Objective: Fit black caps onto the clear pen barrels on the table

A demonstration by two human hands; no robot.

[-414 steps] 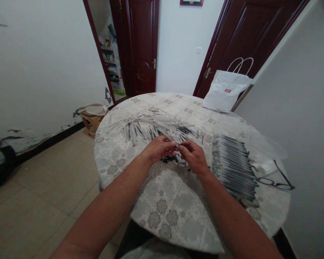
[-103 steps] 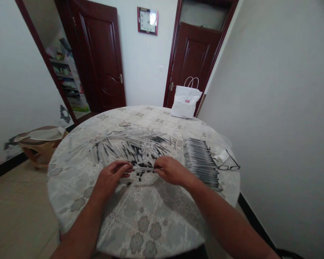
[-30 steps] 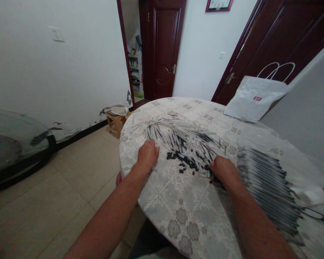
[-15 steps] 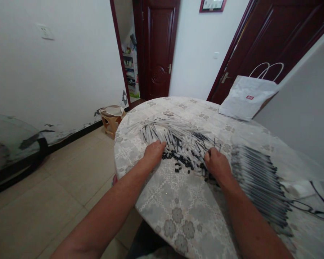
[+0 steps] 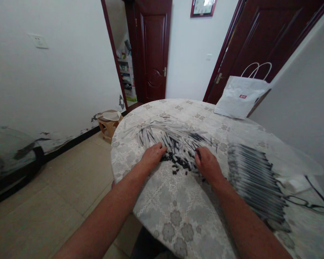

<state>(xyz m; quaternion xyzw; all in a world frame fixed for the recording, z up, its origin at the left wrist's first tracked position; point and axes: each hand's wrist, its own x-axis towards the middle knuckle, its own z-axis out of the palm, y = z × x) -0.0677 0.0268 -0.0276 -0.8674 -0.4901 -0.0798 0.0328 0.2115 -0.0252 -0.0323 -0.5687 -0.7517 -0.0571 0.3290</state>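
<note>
Between the left hand (image 5: 153, 154) and the right hand (image 5: 207, 163), small black caps (image 5: 183, 163) are strewn; pale slender tubes (image 5: 162, 133) are heaped just beyond. The left fingers are loosely curled at the heap's edge, the right drawn narrow; whether anything is held by either cannot be told. Pen-like sticks (image 5: 255, 180) are lined up beside the right forearm on the patterned tablecloth (image 5: 164, 199).

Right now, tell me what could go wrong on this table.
The small black pieces lie loose between the left hand and right hand, so a careless sweep might scatter them. The right forearm passes close beside the neat row of rods and could disturb it.
</note>
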